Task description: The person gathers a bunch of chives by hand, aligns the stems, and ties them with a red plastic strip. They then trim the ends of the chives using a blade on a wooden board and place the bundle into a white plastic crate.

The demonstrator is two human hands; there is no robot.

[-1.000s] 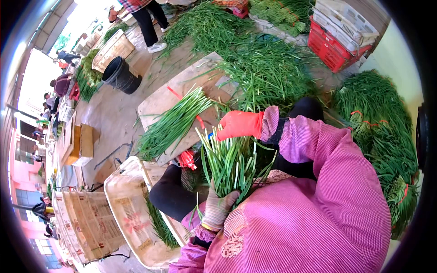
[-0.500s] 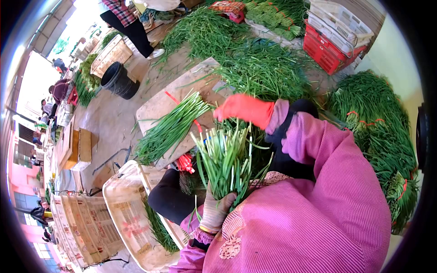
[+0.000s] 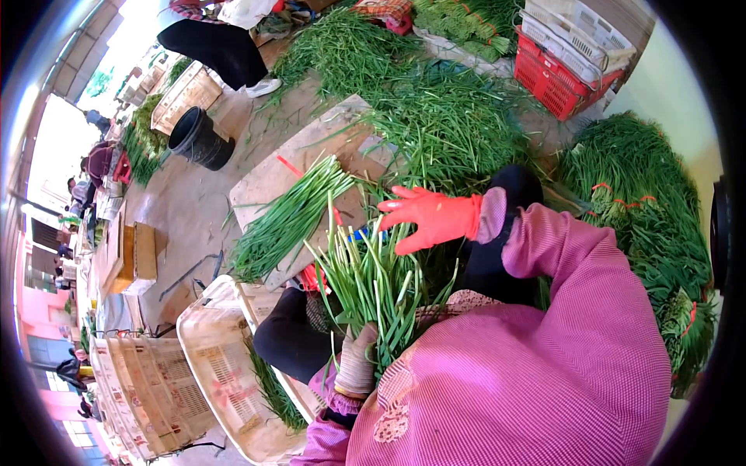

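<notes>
My left hand (image 3: 358, 362), in a pale knitted glove, is wrapped round the lower part of a bunch of green stalks (image 3: 381, 283), whose pale ends point up and away from me. Just above those ends, to the right, my right hand (image 3: 429, 220) in an orange-red glove has its fingers spread and holds nothing. Beyond them a loose sheaf of green stalks (image 3: 299, 213) lies on a wooden board (image 3: 260, 182), with a red strip (image 3: 289, 165) beside it. Red ties (image 3: 312, 278) lie at the board's near edge.
A white plastic basket (image 3: 225, 380) stands at the left, beside stacked crates (image 3: 148, 388). Heaped greens (image 3: 451, 124) cover the floor ahead; tied bundles (image 3: 637, 210) lie at the right. A black bucket (image 3: 200, 140), a red crate (image 3: 548, 78) and a person (image 3: 217, 54) are farther off.
My right hand has spread its fingers and moved slightly right and down. The held bunch leans more to the left and its ends are more fanned out. The far person has bent down.
</notes>
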